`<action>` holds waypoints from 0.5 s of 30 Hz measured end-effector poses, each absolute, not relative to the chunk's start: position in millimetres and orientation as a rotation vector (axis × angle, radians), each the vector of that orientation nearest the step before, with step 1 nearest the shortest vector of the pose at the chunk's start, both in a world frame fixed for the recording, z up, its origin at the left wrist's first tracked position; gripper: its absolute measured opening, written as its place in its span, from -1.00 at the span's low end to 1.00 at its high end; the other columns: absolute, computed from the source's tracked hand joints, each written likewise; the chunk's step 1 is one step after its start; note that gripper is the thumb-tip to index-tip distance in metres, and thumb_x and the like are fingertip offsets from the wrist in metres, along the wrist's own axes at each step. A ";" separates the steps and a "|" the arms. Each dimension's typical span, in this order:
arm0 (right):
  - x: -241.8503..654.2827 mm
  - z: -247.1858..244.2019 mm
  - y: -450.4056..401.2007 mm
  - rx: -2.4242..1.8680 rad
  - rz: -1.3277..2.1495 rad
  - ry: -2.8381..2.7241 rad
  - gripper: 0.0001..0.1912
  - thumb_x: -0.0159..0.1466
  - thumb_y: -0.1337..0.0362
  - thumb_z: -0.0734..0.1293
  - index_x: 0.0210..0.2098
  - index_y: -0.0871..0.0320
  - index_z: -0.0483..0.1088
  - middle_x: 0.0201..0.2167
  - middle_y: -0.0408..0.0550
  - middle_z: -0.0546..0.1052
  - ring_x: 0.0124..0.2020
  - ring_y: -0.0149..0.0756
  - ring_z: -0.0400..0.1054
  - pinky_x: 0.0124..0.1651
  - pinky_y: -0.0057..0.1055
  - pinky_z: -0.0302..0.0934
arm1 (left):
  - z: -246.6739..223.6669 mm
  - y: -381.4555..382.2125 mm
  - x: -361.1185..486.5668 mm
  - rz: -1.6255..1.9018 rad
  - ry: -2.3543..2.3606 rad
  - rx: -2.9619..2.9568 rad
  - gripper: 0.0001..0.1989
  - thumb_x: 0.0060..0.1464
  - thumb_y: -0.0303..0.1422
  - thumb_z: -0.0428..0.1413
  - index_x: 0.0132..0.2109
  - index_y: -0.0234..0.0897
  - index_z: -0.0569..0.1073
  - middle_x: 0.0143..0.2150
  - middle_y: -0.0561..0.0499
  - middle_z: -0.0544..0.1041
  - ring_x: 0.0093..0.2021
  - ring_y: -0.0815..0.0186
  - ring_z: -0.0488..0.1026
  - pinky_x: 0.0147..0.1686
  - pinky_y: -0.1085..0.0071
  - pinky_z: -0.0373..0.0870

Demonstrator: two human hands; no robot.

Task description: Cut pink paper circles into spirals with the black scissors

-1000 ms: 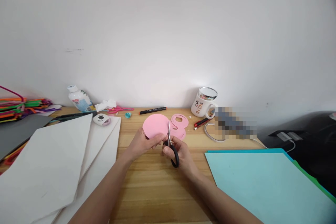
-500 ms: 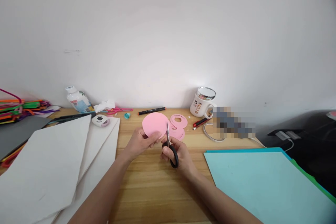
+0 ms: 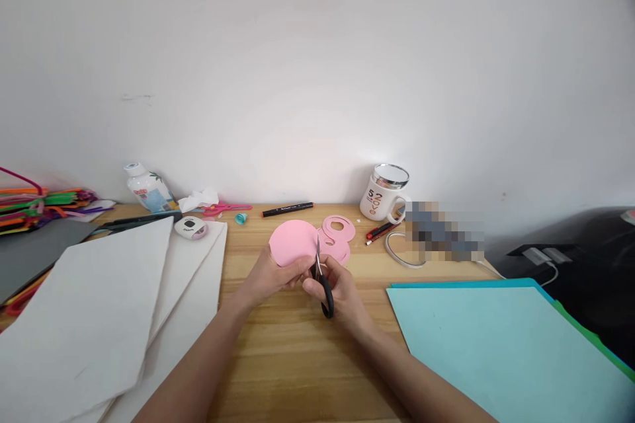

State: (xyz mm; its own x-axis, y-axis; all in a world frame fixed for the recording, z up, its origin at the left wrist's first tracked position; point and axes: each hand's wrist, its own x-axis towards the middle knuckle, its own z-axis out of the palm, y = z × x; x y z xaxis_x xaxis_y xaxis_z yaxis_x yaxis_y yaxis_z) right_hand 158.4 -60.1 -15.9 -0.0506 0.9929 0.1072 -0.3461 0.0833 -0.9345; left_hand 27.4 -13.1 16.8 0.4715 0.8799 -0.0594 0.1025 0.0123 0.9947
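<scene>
Over the last half second the pink disc (image 3: 294, 241) has come slightly nearer and the left thumb has slid right, close to the scissors (image 3: 327, 297), which suggests its right edge is being fed along the blades. The left grip (image 3: 270, 274) is pinched on the disc's near rim, thumb on top, while the right grip (image 3: 342, 291) is curled round the black handles; how far the blades are parted I cannot tell. The disc lies just beyond the left grip, left of the blades, over the tabletop (image 3: 278, 357).
</scene>
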 end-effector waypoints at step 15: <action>159.5 -16.2 -59.7 -0.817 1.324 -1.088 -0.63 -0.03 0.05 0.44 -0.39 0.13 0.30 -0.51 -0.14 0.38 -0.45 -0.34 0.25 -0.36 -0.43 0.17 | 12.2 -7.5 22.8 0.805 0.951 1.559 -0.81 -0.04 -0.30 0.12 -0.47 -0.37 0.39 -0.65 0.11 0.29 -0.65 0.50 0.15 -0.70 0.59 0.07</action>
State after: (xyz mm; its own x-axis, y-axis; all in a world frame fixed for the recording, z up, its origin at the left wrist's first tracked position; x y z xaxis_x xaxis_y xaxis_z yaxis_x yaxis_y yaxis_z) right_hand 159.5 -59.7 -16.2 -0.0775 0.9862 0.1461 -0.3345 0.1123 -0.9357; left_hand 22.8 -7.5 12.2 0.4494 0.8933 0.0107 0.1587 -0.0917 0.9831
